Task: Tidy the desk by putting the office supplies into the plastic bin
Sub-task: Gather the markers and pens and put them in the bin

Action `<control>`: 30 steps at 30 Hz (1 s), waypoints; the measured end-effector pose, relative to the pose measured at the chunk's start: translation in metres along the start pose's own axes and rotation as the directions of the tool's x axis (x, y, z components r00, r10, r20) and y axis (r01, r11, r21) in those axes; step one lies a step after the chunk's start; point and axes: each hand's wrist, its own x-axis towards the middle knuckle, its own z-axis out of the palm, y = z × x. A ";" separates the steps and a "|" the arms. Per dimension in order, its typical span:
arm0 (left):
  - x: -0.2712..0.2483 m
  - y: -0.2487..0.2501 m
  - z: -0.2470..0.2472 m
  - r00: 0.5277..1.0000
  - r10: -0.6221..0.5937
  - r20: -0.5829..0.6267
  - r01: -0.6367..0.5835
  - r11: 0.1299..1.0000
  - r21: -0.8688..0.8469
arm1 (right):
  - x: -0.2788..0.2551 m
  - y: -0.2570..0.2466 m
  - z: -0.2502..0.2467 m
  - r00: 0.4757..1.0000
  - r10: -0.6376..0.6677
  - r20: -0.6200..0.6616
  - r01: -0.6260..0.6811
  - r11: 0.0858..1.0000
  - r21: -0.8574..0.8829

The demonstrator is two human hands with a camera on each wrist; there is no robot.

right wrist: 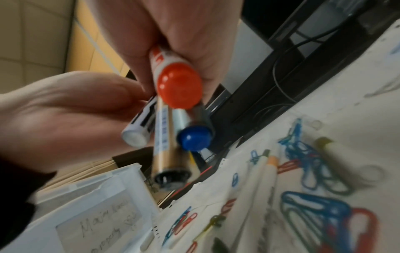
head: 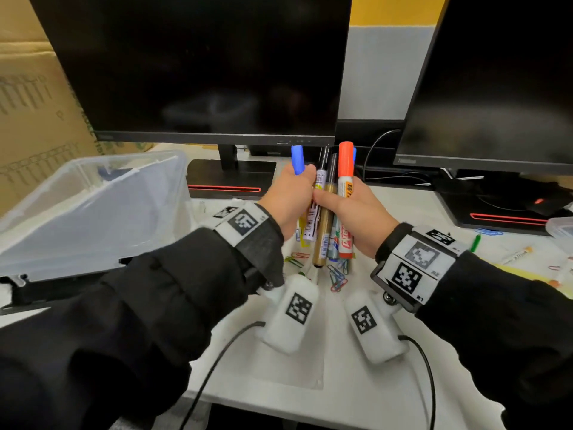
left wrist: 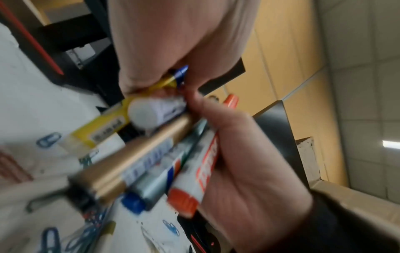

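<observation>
Both hands, left [head: 288, 197] and right [head: 361, 212], clenched round one upright bundle of markers [head: 325, 218] above the surface, plastic bin [head: 93, 212] waiting left. Risky: loose middle pens (gold one lowest) could slide out onto the paper clips [head: 338, 276] during carry.

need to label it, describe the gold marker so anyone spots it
In front of the left monitor, both hands clasp a bundle of markers. The gold marker is in the middle, the only metallic gold barrel, reaching lowest.

Two dark monitors [head: 198, 66] stand behind, a cardboard box [head: 34, 97] at left.
</observation>
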 end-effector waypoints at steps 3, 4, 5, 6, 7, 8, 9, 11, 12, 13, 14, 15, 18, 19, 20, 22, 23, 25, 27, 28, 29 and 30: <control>-0.004 0.001 0.002 0.995 -0.072 0.071 0.081 0.989 -0.127 | 0.005 -0.001 0.007 0.999 -0.024 -0.022 0.022 0.993 -0.116; -0.004 0.002 0.001 0.990 -0.079 0.119 0.094 0.988 -0.124 | 0.006 0.000 0.010 0.999 -0.032 -0.017 0.029 0.989 -0.145; -0.004 0.003 0.000 0.985 -0.071 0.156 0.090 0.990 -0.112 | 0.007 0.001 0.012 0.999 -0.038 -0.025 0.033 0.986 -0.163; -0.003 0.003 -0.001 0.983 -0.058 0.177 0.077 0.992 -0.102 | 0.006 0.000 0.013 0.999 -0.034 -0.033 0.029 0.988 -0.151; -0.003 0.003 -0.002 0.981 -0.046 0.189 0.067 0.992 -0.106 | 0.007 0.000 0.013 0.998 -0.041 -0.044 0.034 0.990 -0.139; -0.004 0.002 -0.001 0.979 -0.037 0.202 0.061 0.991 -0.116 | 0.005 0.000 0.010 0.997 -0.055 -0.047 0.048 0.990 -0.132; -0.005 -0.001 0.000 0.978 -0.029 0.206 0.055 0.991 -0.122 | 0.006 0.000 0.011 0.996 -0.066 -0.057 0.058 0.988 -0.144; -0.005 -0.006 0.004 0.985 -0.024 0.171 0.041 0.994 -0.097 | 0.008 0.003 0.023 0.997 0.005 -0.083 -0.027 0.964 -0.263; -0.005 -0.008 0.006 0.988 -0.031 0.151 0.043 0.996 -0.076 | 0.000 0.002 0.027 0.992 0.042 -0.115 -0.076 0.947 -0.313; -0.004 -0.010 0.007 0.988 -0.053 0.143 0.063 0.996 -0.067 | -0.002 -0.005 0.023 0.989 0.108 -0.105 -0.150 0.782 -0.605; -0.004 -0.010 0.009 0.986 -0.086 0.140 0.097 0.993 -0.072 | -0.001 -0.009 0.030 0.981 0.093 -0.170 -0.191 0.613 -0.767; -0.004 -0.009 0.011 0.983 -0.121 0.136 0.135 0.986 -0.103 | 0.002 -0.007 0.043 0.959 0.082 -0.270 -0.235 0.762 -0.604; -0.001 -0.009 0.015 0.978 -0.173 0.119 0.196 0.958 -0.211 | 0.001 -0.005 0.018 0.989 0.038 -0.145 -0.089 0.926 -0.367; 0.001 -0.010 0.017 0.975 -0.187 0.118 0.210 0.950 -0.231 | 0.001 -0.005 0.011 0.992 0.045 -0.118 -0.084 0.929 -0.359; 0.001 -0.011 0.019 0.973 -0.199 0.114 0.221 0.947 -0.234 | -0.001 -0.005 0.007 0.994 0.071 -0.081 -0.096 0.922 -0.376; 0.003 -0.011 0.022 0.975 -0.208 0.073 0.220 0.948 -0.231 | -0.002 -0.008 0.006 0.992 0.120 -0.027 -0.122 0.923 -0.364; 0.003 -0.011 0.022 0.977 -0.208 0.040 0.211 0.950 -0.230 | -0.005 -0.011 0.007 0.992 0.127 0.015 -0.115 0.936 -0.334; 0.003 -0.008 0.019 0.982 -0.189 -0.010 0.183 0.959 -0.217 | -0.012 -0.017 0.005 0.991 0.120 0.066 -0.098 0.959 -0.266; 0.001 -0.004 0.016 0.988 -0.155 -0.009 0.150 0.969 -0.199 | -0.016 -0.019 0.005 0.991 0.097 0.094 -0.081 0.984 -0.160; -0.001 0.000 0.014 0.994 -0.110 -0.003 0.107 0.978 -0.180 | -0.020 -0.024 0.008 0.990 0.096 0.108 -0.084 0.990 -0.109; -0.003 0.004 0.014 0.997 -0.073 -0.013 0.070 0.983 -0.169 | -0.022 -0.028 0.011 0.991 0.072 0.115 -0.064 0.995 -0.075; -0.007 0.010 0.013 0.996 -0.065 -0.054 0.055 0.986 -0.157 | -0.022 -0.031 0.013 0.994 0.039 0.101 -0.033 0.998 -0.052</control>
